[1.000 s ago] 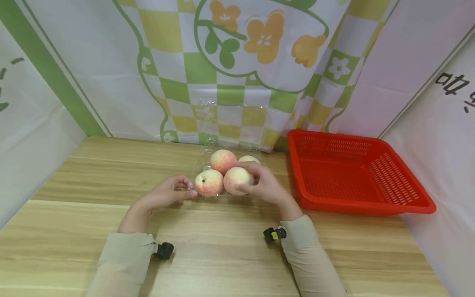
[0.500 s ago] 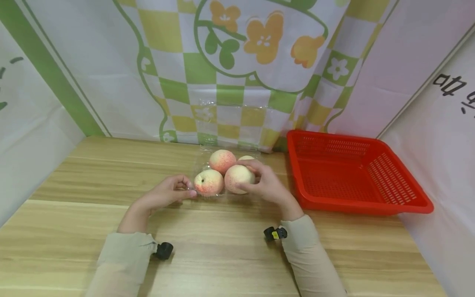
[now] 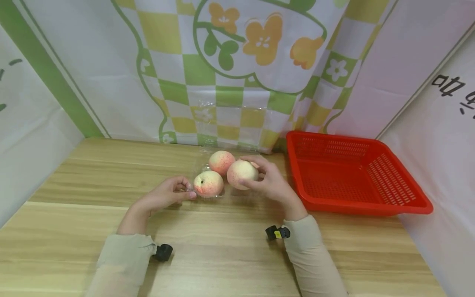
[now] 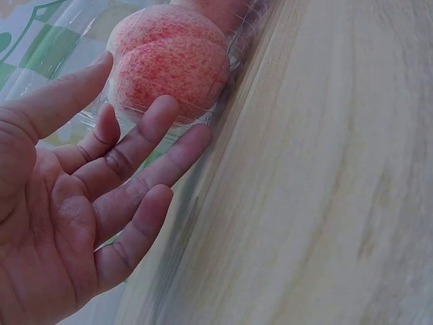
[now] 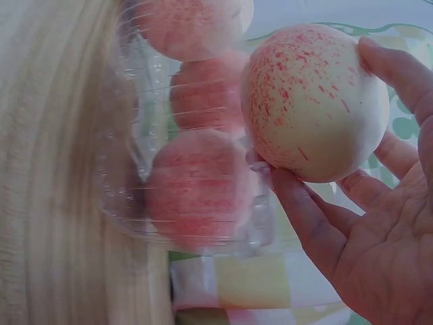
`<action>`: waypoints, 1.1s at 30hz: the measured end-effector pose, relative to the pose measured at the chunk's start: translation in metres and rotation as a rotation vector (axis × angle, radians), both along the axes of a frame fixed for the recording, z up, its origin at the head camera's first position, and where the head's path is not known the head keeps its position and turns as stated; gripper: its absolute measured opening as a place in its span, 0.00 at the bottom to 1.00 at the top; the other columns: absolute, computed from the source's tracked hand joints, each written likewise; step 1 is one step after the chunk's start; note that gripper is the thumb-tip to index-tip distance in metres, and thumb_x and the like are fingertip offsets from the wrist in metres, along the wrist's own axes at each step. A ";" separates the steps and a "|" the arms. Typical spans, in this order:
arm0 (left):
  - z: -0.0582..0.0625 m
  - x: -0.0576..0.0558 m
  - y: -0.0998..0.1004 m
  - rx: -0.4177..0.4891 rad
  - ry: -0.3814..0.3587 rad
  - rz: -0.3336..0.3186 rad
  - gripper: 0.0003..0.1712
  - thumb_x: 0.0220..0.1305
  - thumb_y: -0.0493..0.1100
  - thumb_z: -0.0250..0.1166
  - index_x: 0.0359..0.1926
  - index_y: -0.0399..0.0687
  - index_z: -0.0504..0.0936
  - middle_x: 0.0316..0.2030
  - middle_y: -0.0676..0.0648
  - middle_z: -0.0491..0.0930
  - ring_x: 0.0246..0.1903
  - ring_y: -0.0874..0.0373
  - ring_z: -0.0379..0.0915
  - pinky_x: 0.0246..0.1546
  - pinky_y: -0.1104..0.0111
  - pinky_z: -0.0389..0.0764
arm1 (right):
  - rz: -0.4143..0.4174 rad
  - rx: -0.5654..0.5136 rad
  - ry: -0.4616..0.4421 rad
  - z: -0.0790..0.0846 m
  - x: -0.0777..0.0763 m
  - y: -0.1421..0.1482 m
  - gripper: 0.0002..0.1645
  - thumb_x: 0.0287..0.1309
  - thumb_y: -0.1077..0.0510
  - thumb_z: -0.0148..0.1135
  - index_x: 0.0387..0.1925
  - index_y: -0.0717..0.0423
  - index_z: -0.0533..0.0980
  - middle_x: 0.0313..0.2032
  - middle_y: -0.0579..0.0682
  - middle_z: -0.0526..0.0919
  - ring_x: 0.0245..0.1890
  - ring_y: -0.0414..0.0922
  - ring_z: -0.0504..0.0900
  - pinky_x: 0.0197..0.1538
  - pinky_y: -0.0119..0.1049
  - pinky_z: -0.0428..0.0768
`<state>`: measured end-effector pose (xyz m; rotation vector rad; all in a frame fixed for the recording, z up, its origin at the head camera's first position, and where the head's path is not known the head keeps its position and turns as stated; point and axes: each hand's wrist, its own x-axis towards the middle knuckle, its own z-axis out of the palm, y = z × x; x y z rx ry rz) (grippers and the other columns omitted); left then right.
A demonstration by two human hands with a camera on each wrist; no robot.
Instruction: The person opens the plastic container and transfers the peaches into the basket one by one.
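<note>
Taking the clear container as a clock face with twelve away from the person, the right hand (image 3: 272,182) comes in from four o'clock with thumb and fingers curled around a pale, red-speckled peach (image 3: 240,175). The left hand (image 3: 167,192) is at the eight o'clock corner, fingers loosely spread; whether its thumb and a finger pinch the plastic, I cannot tell. Since the earlier frames the held peach has shifted up and toward two o'clock, opening a gap to the eight o'clock peach (image 3: 208,184), while the left hand has kept its place; I judge this peach to be lifted from its spot, though over the container (image 5: 123,213). Two more peaches sit inside: the eleven o'clock peach (image 3: 222,161) and the one o'clock peach (image 5: 199,193), largely hidden by the right hand from above. The clear lid (image 3: 237,123) stands open at twelve, before the checked curtain (image 3: 172,90). At three o'clock a red plastic basket (image 3: 356,207) rests on the wooden table (image 3: 215,258).
</note>
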<state>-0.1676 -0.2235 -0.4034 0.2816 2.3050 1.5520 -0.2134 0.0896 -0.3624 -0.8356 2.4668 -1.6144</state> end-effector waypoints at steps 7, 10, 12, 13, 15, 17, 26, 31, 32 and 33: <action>-0.001 0.001 -0.001 -0.001 0.009 0.003 0.17 0.67 0.45 0.66 0.44 0.37 0.72 0.41 0.44 0.76 0.41 0.52 0.75 0.39 0.63 0.79 | -0.019 0.000 0.016 0.015 0.002 0.002 0.34 0.52 0.64 0.74 0.62 0.53 0.75 0.60 0.53 0.77 0.53 0.53 0.78 0.53 0.47 0.82; -0.001 0.001 -0.001 -0.001 0.007 0.002 0.17 0.67 0.45 0.66 0.44 0.37 0.71 0.41 0.44 0.76 0.41 0.52 0.74 0.39 0.63 0.79 | -0.022 -0.002 0.028 0.024 0.003 0.005 0.34 0.53 0.63 0.74 0.62 0.53 0.75 0.60 0.53 0.77 0.52 0.53 0.78 0.53 0.48 0.83; -0.001 0.001 -0.001 -0.001 0.004 0.001 0.16 0.67 0.45 0.65 0.44 0.37 0.71 0.41 0.44 0.76 0.41 0.52 0.74 0.39 0.63 0.79 | -0.023 0.002 0.049 0.029 0.003 0.008 0.34 0.53 0.63 0.74 0.62 0.53 0.74 0.60 0.53 0.77 0.51 0.54 0.79 0.52 0.48 0.83; -0.001 0.001 -0.001 -0.001 0.003 0.000 0.16 0.67 0.45 0.65 0.44 0.37 0.71 0.41 0.44 0.76 0.41 0.52 0.74 0.39 0.63 0.79 | -0.022 0.000 0.057 0.032 0.003 0.009 0.34 0.53 0.64 0.74 0.62 0.53 0.74 0.60 0.53 0.77 0.51 0.54 0.79 0.52 0.48 0.83; 0.000 0.001 -0.001 -0.002 0.000 0.001 0.16 0.68 0.45 0.65 0.44 0.38 0.71 0.40 0.44 0.77 0.41 0.52 0.75 0.39 0.64 0.79 | -0.025 -0.007 0.069 0.037 0.003 0.011 0.34 0.53 0.64 0.73 0.63 0.54 0.74 0.60 0.54 0.77 0.50 0.54 0.80 0.51 0.48 0.84; 0.000 0.001 -0.001 0.000 0.004 -0.003 0.16 0.68 0.45 0.65 0.45 0.37 0.71 0.40 0.45 0.77 0.41 0.52 0.75 0.40 0.64 0.79 | -0.029 -0.007 0.083 0.042 0.002 0.014 0.35 0.53 0.65 0.73 0.63 0.55 0.74 0.60 0.54 0.77 0.50 0.54 0.80 0.50 0.48 0.84; -0.001 0.001 -0.001 0.005 0.006 -0.002 0.16 0.68 0.45 0.65 0.44 0.38 0.71 0.41 0.45 0.76 0.40 0.54 0.73 0.37 0.65 0.78 | -0.044 -0.002 0.144 0.064 -0.001 0.023 0.35 0.52 0.66 0.73 0.63 0.56 0.73 0.58 0.54 0.78 0.43 0.53 0.82 0.44 0.38 0.85; -0.002 0.000 -0.001 -0.001 0.003 0.000 0.17 0.67 0.46 0.66 0.44 0.38 0.71 0.40 0.45 0.77 0.40 0.52 0.73 0.37 0.65 0.77 | -0.074 0.027 0.197 0.075 -0.006 0.032 0.35 0.52 0.65 0.74 0.63 0.55 0.74 0.59 0.52 0.78 0.42 0.51 0.80 0.41 0.31 0.82; -0.002 0.000 -0.001 -0.003 0.000 0.001 0.17 0.67 0.46 0.65 0.44 0.38 0.71 0.41 0.45 0.77 0.40 0.52 0.73 0.37 0.65 0.77 | -0.082 0.033 0.200 0.078 -0.007 0.035 0.35 0.53 0.65 0.73 0.64 0.54 0.74 0.59 0.52 0.78 0.43 0.50 0.80 0.41 0.31 0.81; -0.002 0.000 -0.001 -0.004 -0.003 0.003 0.17 0.67 0.46 0.65 0.44 0.38 0.71 0.40 0.45 0.77 0.40 0.52 0.73 0.37 0.64 0.77 | -0.092 0.036 0.201 0.081 -0.008 0.037 0.35 0.53 0.64 0.73 0.64 0.54 0.74 0.60 0.52 0.78 0.44 0.50 0.79 0.42 0.32 0.81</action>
